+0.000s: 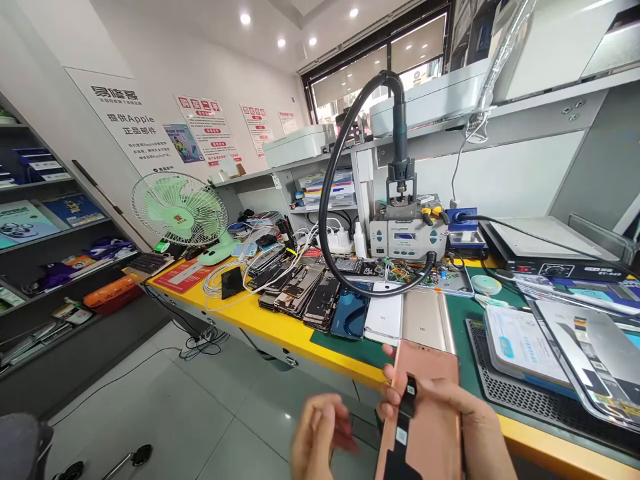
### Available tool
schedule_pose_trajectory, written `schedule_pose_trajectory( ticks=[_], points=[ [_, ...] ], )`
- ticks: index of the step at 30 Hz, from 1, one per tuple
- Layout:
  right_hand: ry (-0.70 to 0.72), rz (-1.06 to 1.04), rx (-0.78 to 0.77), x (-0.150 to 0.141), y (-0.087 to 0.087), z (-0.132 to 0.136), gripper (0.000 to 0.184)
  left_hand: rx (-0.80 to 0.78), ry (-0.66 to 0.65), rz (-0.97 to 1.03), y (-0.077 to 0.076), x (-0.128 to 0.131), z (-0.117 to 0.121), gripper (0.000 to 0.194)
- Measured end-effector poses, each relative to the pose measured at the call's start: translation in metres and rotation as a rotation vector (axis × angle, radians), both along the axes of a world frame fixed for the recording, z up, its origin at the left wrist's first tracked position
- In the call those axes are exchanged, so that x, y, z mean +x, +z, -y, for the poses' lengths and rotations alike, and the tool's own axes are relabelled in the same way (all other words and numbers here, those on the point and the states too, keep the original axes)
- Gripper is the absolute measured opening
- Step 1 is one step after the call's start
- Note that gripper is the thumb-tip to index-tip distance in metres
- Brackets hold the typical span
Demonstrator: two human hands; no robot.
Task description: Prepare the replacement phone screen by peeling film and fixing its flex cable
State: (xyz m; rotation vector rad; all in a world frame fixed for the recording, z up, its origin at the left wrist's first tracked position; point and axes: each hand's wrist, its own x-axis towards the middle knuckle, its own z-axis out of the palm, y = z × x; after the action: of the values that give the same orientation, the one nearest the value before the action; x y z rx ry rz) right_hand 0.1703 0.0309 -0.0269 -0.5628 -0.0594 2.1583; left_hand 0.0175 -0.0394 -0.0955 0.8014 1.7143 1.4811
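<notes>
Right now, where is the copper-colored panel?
In the head view, the copper-colored panel is low, right of center, held in the right hand, in front of the gold Mi-marked device and right of the left hand.

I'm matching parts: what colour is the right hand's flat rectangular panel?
The panel is mostly copper-pink; head view.

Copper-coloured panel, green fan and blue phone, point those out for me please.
Copper-coloured panel [436, 437]: head view, bare copper surface below the thumb.
Green fan [179, 215]: head view, central hub.
Blue phone [350, 315]: head view, middle of its upward face.
</notes>
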Motion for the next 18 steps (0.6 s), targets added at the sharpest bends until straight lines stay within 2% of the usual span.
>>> schedule_pose_trajectory(
  ticks=[3,5,7,9,12,15,18],
  points=[
    [-0.012,0.056,0.003,0.012,-0.001,-0.013,0.047,0.066,0.000,-0.471,0.026,-0.049,-0.036,0.036],
    [-0.016,0.082,0.027,0.018,-0.006,-0.020,0.052,0.121,-0.088,-0.750,0.040,-0.078,-0.064,0.036],
    [-0.004,0.095,0.042,0.021,-0.011,-0.025,0.055,0.149,-0.216,-0.976,0.048,-0.097,-0.088,0.039],
    [-0.008,0.110,0.050,0.022,-0.014,-0.026,0.056,0.144,-0.319,-1.147,0.049,-0.105,-0.104,0.039],
    [-0.060,0.132,0.070,0.023,-0.013,-0.024,0.049,0.110,-0.408,-1.322,0.042,-0.107,-0.114,0.035],
    [-0.101,0.135,0.091,0.023,-0.014,-0.023,0.043,0.092,-0.429,-1.427,0.035,-0.106,-0.115,0.033],
    [-0.071,0.088,0.119,0.021,-0.024,-0.030,0.043,0.077,-0.412,-1.478,0.033,-0.104,-0.114,0.032]
  ],
)
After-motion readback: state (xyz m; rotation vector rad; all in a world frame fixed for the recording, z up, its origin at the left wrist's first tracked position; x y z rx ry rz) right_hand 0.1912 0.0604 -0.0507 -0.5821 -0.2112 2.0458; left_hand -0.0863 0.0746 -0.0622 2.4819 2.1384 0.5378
